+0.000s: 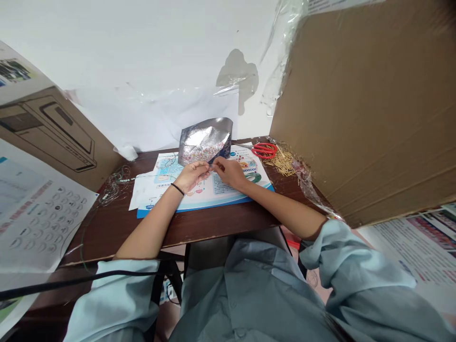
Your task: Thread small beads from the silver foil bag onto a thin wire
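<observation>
Brown corrugated cardboard panel [359,104] closes off the right side of the work area; white wall [142,57] behind, partly hung with clear plastic film [235,85]. To the left, a cardboard box [53,137] printed with a line drawing and a printed chart sheet [39,213].

Centre: dark wooden desk [217,228] carrying a blue-edged printed mat [228,197]. Silver foil pouch [205,141] sits at the mat's far edge, tilted, with many small multicoloured beads [201,154] showing at its lower front. Red-handled scissors [264,150] lie past the mat's far right corner, just beside a loose heap of thin gold-coloured pins [280,161]. Tangled fine wire [112,187] lies on the desk left of the mat.

Both forearms extend from pale blue sleeves [342,251]. Left hand [190,175], black band on the wrist, and right hand [230,172] meet just below the pouch, above the mat. Both are pinching, thumbs and fingers pressed together, tips almost touching; whatever is pinched is too small to tell. Step in hand: fine two-handed fingertip work. This calls for steady pinch control.
</observation>
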Tool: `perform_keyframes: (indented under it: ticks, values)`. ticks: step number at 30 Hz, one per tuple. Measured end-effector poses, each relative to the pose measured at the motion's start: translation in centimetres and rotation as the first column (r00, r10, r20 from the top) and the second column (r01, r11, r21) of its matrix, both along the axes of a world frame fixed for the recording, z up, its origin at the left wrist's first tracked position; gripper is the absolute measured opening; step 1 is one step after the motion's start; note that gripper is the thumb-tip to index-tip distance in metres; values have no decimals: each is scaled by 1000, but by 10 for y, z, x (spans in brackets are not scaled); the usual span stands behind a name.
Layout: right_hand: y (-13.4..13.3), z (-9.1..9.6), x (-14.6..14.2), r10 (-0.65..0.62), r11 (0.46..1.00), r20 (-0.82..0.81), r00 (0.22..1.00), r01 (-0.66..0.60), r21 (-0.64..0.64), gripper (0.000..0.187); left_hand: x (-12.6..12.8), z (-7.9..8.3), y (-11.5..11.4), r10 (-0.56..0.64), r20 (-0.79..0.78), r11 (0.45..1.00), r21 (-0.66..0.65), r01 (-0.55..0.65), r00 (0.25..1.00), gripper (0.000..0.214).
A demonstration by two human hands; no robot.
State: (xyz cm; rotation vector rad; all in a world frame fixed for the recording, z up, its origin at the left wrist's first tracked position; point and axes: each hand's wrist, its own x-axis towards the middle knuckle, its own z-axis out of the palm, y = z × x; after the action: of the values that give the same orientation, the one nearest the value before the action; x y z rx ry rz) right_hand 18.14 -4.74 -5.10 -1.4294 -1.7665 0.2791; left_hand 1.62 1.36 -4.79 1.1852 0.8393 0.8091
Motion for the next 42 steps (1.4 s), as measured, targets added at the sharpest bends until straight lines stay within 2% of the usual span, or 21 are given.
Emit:
perform_keyframes:
  ticks: [7,14,20,33,42]
  values:
    - [3,-6,0,18,999,-36,999,-16,37,18,-1,-2,2,2,72,999,-42,1,997,17]
    - [6,-9,1,48,997,-56,997,-45,55,16,-1,-5,2,-38,131,998,-46,44,991,20]
    - [9,-9,2,59,997,-59,996,-56,59,15,0,-4,3,-19,125,997,-68,27,992,20]
    - [7,-9,0,35,995,-24,999,-33,92,14,2,0,-1,22,82,998,-61,-17,996,5]
    - [5,-6,0,34,996,-27,999,-31,78,13,4,3,-4,17,63,998,-55,-14,998,12]
